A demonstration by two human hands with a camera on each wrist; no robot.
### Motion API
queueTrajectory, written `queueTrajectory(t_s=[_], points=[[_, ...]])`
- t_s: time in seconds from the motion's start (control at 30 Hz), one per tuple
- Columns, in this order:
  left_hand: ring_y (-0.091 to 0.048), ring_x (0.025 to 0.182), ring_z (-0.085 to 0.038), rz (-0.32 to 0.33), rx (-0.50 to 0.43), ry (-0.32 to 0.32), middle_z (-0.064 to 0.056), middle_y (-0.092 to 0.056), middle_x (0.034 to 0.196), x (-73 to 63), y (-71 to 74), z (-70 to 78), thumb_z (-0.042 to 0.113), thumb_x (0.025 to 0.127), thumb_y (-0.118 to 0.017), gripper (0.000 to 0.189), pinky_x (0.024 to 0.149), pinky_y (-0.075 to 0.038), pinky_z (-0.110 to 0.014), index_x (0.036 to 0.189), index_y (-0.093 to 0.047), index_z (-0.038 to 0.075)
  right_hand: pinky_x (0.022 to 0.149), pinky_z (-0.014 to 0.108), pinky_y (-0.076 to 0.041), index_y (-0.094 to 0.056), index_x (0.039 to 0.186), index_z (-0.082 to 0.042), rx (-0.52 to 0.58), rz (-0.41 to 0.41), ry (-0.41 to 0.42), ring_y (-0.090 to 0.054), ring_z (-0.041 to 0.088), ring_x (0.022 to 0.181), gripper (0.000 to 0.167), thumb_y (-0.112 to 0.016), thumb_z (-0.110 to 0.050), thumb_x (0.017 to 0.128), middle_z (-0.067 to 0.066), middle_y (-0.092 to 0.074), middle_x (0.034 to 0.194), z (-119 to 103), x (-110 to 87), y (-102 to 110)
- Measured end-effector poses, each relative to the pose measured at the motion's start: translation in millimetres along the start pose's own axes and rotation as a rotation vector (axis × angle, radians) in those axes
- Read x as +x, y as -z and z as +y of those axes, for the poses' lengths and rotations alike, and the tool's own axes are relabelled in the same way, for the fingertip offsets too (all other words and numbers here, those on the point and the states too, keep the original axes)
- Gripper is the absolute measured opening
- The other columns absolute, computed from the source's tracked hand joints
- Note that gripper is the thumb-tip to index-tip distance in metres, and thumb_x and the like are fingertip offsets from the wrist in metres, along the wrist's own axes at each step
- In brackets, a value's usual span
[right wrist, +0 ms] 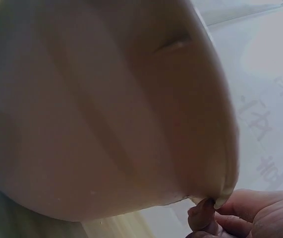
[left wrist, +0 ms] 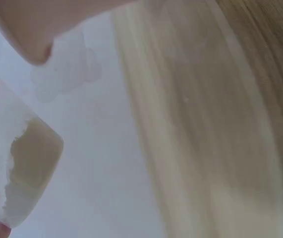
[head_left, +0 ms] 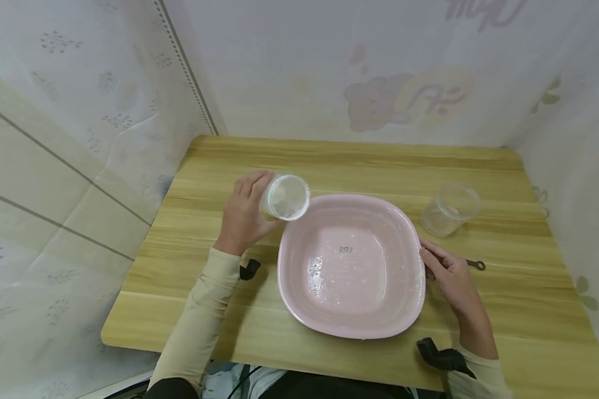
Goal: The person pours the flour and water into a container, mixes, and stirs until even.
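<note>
My left hand point(head_left: 247, 213) grips a clear jar point(head_left: 287, 197) above the table, by the left back rim of a pink basin point(head_left: 351, 318). The jar's round end faces my head camera. Through the jar's wall point(left wrist: 34, 153), the left wrist view shows a tan patch with a ragged edge; what it is, I cannot tell. My right hand point(head_left: 449, 274) pinches the basin's right rim between thumb and fingers. Inside the basin are shiny reflections and a small dark print on the bottom. From the right wrist, the basin's outer side point(right wrist: 106, 124) fills most of the view.
Another clear jar point(head_left: 451, 210) stands on the wooden table point(head_left: 179, 288), behind my right hand. A dark metal piece with a ringed end point(head_left: 476, 265) sticks out beside that hand. Printed cloth walls point(head_left: 289, 83) border the table at the back and sides.
</note>
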State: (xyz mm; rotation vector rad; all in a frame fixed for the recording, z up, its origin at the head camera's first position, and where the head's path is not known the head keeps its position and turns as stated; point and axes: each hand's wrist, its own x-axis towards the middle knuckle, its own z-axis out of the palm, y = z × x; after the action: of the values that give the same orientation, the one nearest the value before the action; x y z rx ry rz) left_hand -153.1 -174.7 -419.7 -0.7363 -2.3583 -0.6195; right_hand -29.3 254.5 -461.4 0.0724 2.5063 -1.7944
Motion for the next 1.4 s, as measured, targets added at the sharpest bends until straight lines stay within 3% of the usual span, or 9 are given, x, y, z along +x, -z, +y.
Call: queueTrajectory(t_s=[0.1, 0.27, 0.6, 0.8, 0.97, 1.23, 1.4], points=[[-0.055, 0.128, -0.04, 0.009, 0.067, -0.113, -0.017, -0.059, 0.138, 5.9, 3.1, 10.6, 0.028, 0.057, -0.101, 0.101, 0.109, -0.05, -0.051, 0.143, -0.052, 0.01, 0.062, 0.026, -0.049, -0.056, 0.148, 0.0, -0.002, 0.002, -0.002, -0.052, 0.008, 0.072, 0.049, -0.055, -0.029, 0.109, -0.009, -0.06, 0.079, 0, 0.6, 0], [-0.054, 0.127, -0.04, 0.009, 0.132, -0.243, -0.017, -0.06, 0.134, 12.5, 3.0, 26.6, 0.03, 0.054, -0.103, 0.099, 0.11, -0.05, -0.052, 0.14, -0.056, 0.015, 0.063, 0.026, -0.05, -0.054, 0.149, 0.002, 0.022, -0.016, -0.002, -0.052, 0.007, 0.073, 0.05, -0.054, -0.028, 0.109, -0.01, -0.062, 0.083, 0, 1.0, 1], [-0.049, 0.133, -0.037, -0.059, 0.244, -0.471, -0.012, -0.055, 0.137, 14.7, 0.3, 44.4, 0.025, 0.074, -0.092, 0.077, 0.115, -0.043, -0.058, 0.143, -0.058, 0.027, 0.063, 0.028, -0.05, -0.053, 0.151, 0.001, 0.006, -0.046, -0.025, -0.052, 0.013, 0.073, 0.051, -0.053, -0.03, 0.11, -0.008, -0.059, 0.079, 1, -5.8, 0], [-0.048, 0.133, -0.035, -0.034, 0.345, -0.574, -0.007, -0.058, 0.137, 17.9, -0.7, 49.3, 0.008, 0.088, -0.076, 0.064, 0.114, -0.044, -0.057, 0.144, -0.058, 0.032, 0.064, 0.027, -0.052, -0.054, 0.15, 0.0, 0.008, -0.046, -0.016, -0.054, 0.009, 0.075, 0.05, -0.054, -0.03, 0.11, -0.009, -0.064, 0.085, 1, -4.6, -1], [-0.049, 0.134, -0.033, -0.051, 0.402, -0.653, -0.006, -0.054, 0.141, 21.9, -1.8, 55.7, -0.008, 0.095, -0.058, 0.069, 0.108, -0.047, -0.054, 0.15, -0.051, 0.032, 0.065, 0.026, -0.053, -0.054, 0.15, 0.0, 0.014, -0.044, -0.034, -0.055, 0.007, 0.076, 0.052, -0.054, -0.031, 0.11, -0.011, -0.067, 0.089, 0, -5.3, -1], [-0.048, 0.138, -0.028, -0.008, 0.473, -0.812, -0.004, -0.053, 0.146, 34.2, -6.1, 64.0, -0.012, 0.09, -0.064, 0.08, 0.103, -0.051, -0.05, 0.153, -0.046, 0.033, 0.064, 0.03, -0.051, -0.053, 0.151, -0.002, -0.018, -0.037, -0.019, -0.054, 0.013, 0.074, 0.051, -0.053, -0.032, 0.11, -0.009, -0.063, 0.082, 0, -3.4, 2], [-0.048, 0.14, -0.025, -0.04, 0.506, -0.877, -0.001, -0.051, 0.149, 39.1, -6.4, 66.9, -0.01, 0.091, -0.063, 0.079, 0.107, -0.049, -0.05, 0.155, -0.043, 0.032, 0.065, 0.028, -0.053, -0.053, 0.152, -0.004, -0.019, -0.03, -0.031, -0.056, 0.009, 0.076, 0.053, -0.053, -0.035, 0.109, -0.01, -0.067, 0.087, -3, -0.5, 3]])
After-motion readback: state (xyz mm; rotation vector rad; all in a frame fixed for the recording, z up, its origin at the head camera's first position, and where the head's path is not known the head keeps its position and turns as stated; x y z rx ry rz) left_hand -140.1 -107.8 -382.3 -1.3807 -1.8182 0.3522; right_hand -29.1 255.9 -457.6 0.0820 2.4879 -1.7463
